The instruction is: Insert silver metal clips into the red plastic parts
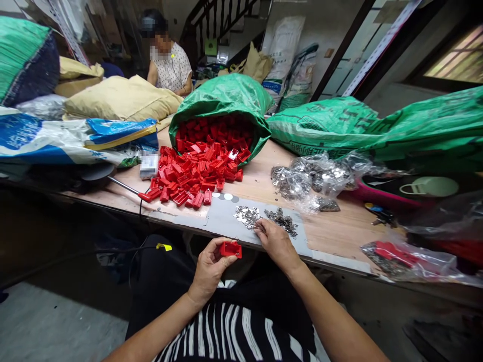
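My left hand (210,266) grips a small red plastic housing (231,249) just in front of the table edge, its hollow side facing me. My right hand (274,241) rests over the grey mat (221,221), fingertips pinched together at the edge of a pile of shiny flat metal pieces (246,216). What the pinch contains, if anything, is too small to see. Right beside it lies a darker heap of small metal parts (282,221). Many more red housings (188,173) spill onto the table from a green woven sack (226,93).
Plastic bags of metal parts (313,176) lie right of the mat. A pink bin (392,196) holds a pale mug (430,186). Farther right is a clear bag with red pieces (411,259). A red-handled tool (145,196) lies left; another person (169,65) sits opposite.
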{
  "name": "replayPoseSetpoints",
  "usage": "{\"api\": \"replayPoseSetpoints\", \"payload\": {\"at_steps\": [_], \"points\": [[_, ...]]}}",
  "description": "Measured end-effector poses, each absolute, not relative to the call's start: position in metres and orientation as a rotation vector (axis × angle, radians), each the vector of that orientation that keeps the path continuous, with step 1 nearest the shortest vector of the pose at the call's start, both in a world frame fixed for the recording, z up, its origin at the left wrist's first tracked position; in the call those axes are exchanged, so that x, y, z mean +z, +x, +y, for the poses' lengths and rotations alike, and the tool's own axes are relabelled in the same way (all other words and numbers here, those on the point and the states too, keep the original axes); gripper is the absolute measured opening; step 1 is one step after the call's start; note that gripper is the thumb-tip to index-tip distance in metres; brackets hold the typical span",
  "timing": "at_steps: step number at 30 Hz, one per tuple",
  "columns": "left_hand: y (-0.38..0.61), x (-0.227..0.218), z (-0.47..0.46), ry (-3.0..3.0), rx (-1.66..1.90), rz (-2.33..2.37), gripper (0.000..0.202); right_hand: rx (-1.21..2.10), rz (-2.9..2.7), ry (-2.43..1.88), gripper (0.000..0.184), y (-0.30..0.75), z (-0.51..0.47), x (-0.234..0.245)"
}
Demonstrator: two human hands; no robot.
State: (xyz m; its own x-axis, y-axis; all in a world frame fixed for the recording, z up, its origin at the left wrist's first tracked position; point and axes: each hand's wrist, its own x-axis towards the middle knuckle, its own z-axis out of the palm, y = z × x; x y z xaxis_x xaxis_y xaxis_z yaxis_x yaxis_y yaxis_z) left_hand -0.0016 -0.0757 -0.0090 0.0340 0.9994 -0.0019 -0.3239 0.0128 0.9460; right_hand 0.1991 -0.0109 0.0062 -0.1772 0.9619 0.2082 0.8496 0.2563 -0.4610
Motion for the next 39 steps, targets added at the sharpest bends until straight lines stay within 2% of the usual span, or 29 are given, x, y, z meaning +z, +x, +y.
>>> {"api": "replayPoseSetpoints", "payload": {"at_steps": [8,13,21,39], "points": [[-0.003,-0.009,-0.076,0.919,1.307,0.950,0.032,0.271,-2.128,-1.632,0.008,0.197,-0.007,0.004],[-0.002,-0.011,-0.073,0.767,1.294,0.904,0.039,0.277,-2.048,-1.614,0.009,0.202,-0.008,0.007],[-0.003,0.000,-0.066,0.595,1.280,0.826,0.053,0.787,-2.006,-1.397,0.010,0.186,-0.032,0.038],[-0.003,0.013,-0.068,0.604,1.234,0.744,0.043,0.842,-2.171,-0.911,0.011,0.171,-0.050,0.042]]}}
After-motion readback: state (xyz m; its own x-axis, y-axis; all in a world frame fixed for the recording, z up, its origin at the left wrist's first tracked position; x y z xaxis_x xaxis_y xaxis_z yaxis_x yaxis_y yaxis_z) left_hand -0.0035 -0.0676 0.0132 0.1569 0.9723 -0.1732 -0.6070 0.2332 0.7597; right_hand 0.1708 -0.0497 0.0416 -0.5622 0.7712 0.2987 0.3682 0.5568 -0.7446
